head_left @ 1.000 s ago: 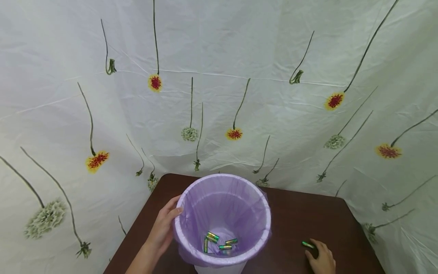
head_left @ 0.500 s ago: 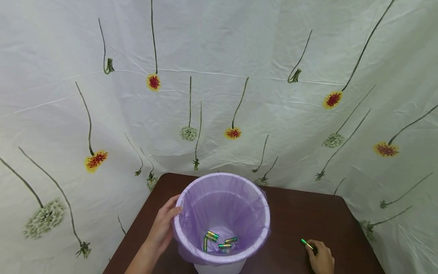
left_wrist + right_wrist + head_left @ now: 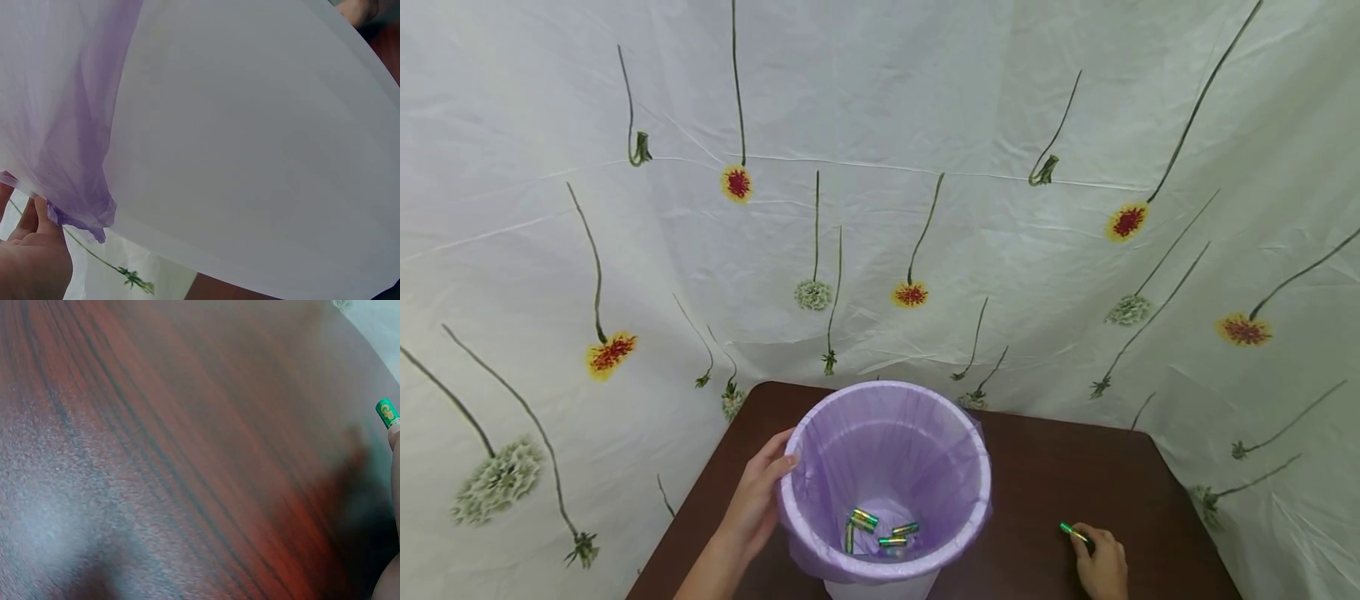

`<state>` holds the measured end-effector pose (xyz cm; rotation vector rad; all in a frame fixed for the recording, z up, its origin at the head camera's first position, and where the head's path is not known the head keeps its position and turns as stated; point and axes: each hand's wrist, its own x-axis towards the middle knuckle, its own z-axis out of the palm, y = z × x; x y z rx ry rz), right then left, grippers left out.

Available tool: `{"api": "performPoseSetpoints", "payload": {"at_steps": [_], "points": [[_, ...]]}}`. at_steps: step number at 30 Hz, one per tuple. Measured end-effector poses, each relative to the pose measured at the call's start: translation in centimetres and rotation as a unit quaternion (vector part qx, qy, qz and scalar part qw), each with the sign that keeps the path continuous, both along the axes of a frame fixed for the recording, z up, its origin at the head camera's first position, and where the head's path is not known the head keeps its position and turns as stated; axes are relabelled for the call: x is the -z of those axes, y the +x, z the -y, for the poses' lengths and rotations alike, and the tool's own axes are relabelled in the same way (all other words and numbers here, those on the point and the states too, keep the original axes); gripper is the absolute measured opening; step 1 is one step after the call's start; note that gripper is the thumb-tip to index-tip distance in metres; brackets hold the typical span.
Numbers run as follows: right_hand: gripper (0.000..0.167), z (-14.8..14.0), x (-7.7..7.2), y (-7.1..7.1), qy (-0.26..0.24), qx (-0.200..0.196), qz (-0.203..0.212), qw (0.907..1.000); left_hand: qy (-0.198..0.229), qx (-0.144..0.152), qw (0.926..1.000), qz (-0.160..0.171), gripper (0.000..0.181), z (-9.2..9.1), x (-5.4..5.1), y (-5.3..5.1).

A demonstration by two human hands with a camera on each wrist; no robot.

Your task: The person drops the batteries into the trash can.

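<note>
In the head view, my left hand (image 3: 756, 492) grips the left rim of a white trash bin (image 3: 883, 587), its thumb over the edge. A thin purple bag (image 3: 887, 442) lines this bin and folds over its rim; several green-and-gold batteries (image 3: 893, 542) lie at the bottom. To the right, just over the table, my right hand (image 3: 1103, 562) pinches another green battery (image 3: 1066, 527), whose far end sticks out past the fingers. The right wrist view catches only that battery's green end (image 3: 386, 412) at its right edge. Bag and bin wall (image 3: 237, 144) fill most of the left wrist view.
Both hands work over a dark brown wooden table (image 3: 1045, 467) with rounded far corners. White cloth (image 3: 880, 100) printed with flowers hangs behind the table and along both sides.
A second ago the battery lay by my right fingertips; my fingers have since taken hold of it and its angle has turned slightly. My left hand and the bin stay in place.
</note>
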<state>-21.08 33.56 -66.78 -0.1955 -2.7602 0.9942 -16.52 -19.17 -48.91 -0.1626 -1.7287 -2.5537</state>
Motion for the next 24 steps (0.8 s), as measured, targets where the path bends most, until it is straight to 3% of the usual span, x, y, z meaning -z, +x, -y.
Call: {"api": "performPoseSetpoints", "payload": {"at_steps": [13, 19, 24], "points": [[0.023, -0.2, -2.0, -0.7, -0.011, -0.010, 0.010, 0.9998, 0.000, 0.021, 0.9996, -0.021, 0.038, 0.2, 0.1, -0.1], [0.021, 0.1, -3.0, -0.8, -0.014, -0.019, 0.021, 0.9995, 0.002, 0.012, 0.9998, -0.016, 0.036, 0.3, 0.1, 0.1], [0.017, 0.2, -3.8, -1.2, -0.005, -0.020, 0.006, 0.9998, 0.003, 0.023, 0.9994, -0.024, 0.037, 0.2, 0.2, 0.0]]}}
